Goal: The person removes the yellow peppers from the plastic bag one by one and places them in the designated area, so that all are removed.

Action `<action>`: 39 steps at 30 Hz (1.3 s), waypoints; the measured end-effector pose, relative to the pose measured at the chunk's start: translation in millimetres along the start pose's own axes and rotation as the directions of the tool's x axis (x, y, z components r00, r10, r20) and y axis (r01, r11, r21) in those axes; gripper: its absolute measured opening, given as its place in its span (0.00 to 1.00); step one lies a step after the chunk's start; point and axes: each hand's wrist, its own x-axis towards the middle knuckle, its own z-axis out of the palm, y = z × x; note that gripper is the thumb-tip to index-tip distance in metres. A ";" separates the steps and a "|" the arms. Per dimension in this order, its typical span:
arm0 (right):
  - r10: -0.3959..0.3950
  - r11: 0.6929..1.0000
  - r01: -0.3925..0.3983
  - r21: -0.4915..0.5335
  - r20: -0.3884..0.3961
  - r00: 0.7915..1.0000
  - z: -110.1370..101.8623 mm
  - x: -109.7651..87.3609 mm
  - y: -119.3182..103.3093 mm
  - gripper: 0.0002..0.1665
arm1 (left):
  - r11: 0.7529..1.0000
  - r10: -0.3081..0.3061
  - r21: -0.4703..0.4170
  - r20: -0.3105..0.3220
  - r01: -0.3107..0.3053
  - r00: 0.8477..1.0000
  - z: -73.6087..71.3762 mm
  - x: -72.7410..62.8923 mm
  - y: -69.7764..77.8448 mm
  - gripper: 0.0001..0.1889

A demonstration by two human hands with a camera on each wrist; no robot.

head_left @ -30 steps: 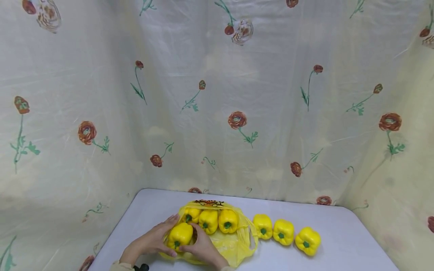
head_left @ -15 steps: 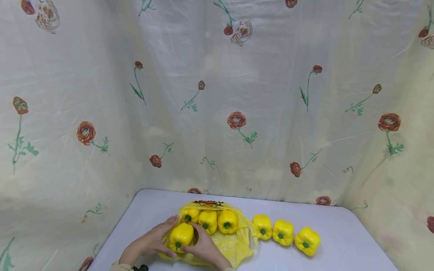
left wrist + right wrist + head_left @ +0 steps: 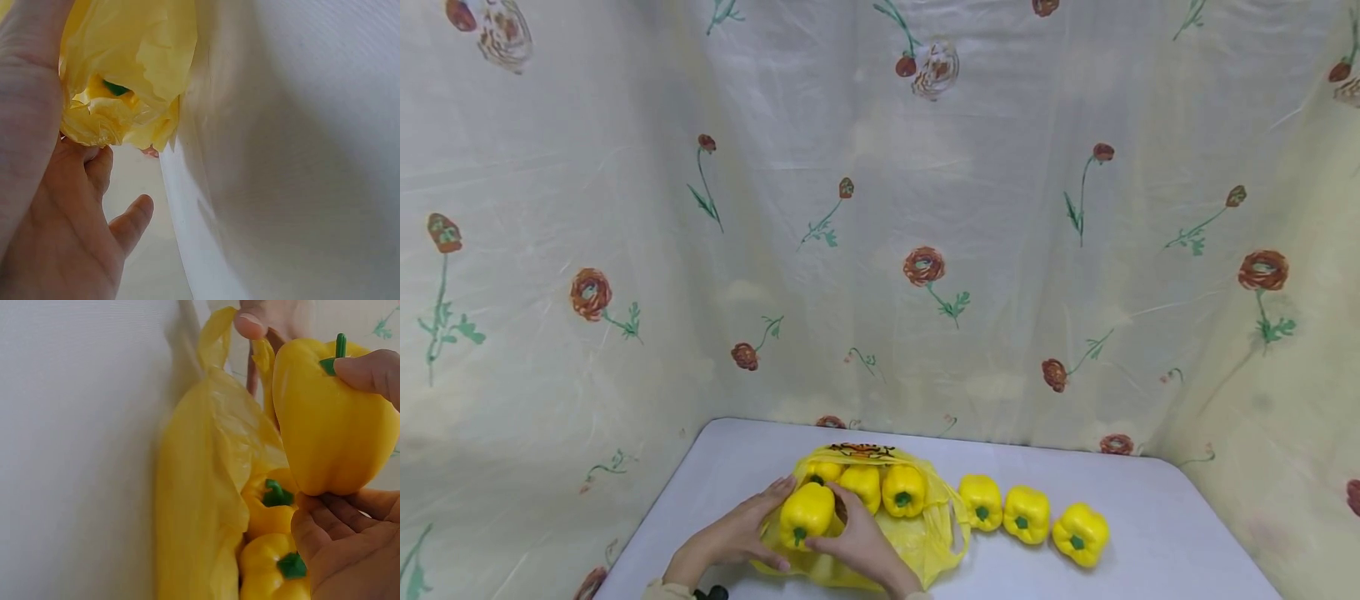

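My right hand point(image 3: 867, 546) grips a yellow bell pepper point(image 3: 807, 508) at the mouth of a thin yellow plastic bag point(image 3: 917, 546). In the right wrist view its thumb lies by the green stem point(image 3: 340, 347) while the fingertips support the pepper's other end. My left hand point(image 3: 737, 527) is spread at the bag's left side, with fingers reaching along the rim and the thumb low near a handle loop. Three more yellow peppers sit inside the bag in a row: one at left point(image 3: 823, 472), partly hidden, one in the middle point(image 3: 863, 485) and one at right point(image 3: 904, 490).
To the right of the bag, three yellow peppers stand on the white table point(image 3: 1150, 533): a near-bag one point(image 3: 980, 502), a middle one point(image 3: 1027, 514) and a far-right one point(image 3: 1081, 533). Flower-printed curtains point(image 3: 880, 250) enclose the table's back and sides.
The held pepper has risen slightly and shifted right with my right hand, now covering more of the peppers behind it. My left hand has stayed at the bag's side.
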 end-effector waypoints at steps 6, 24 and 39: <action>-0.008 0.999 0.007 -0.041 -0.025 1.000 -5.9 -2.6 -4.9 0.56 | 1.000 -0.008 -0.001 0.002 0.008 1.000 -0.6 -0.1 0.3 0.64; -0.044 0.999 0.045 0.013 -0.041 0.998 -35.5 -9.2 -23.1 0.53 | 0.999 -0.006 -0.032 0.015 0.006 1.000 -2.1 -0.4 3.6 0.64; -0.052 0.998 0.055 0.043 -0.078 0.996 -64.5 -15.8 -29.1 0.53 | 1.000 -0.012 -0.027 0.028 0.012 1.000 -0.9 2.4 1.3 0.63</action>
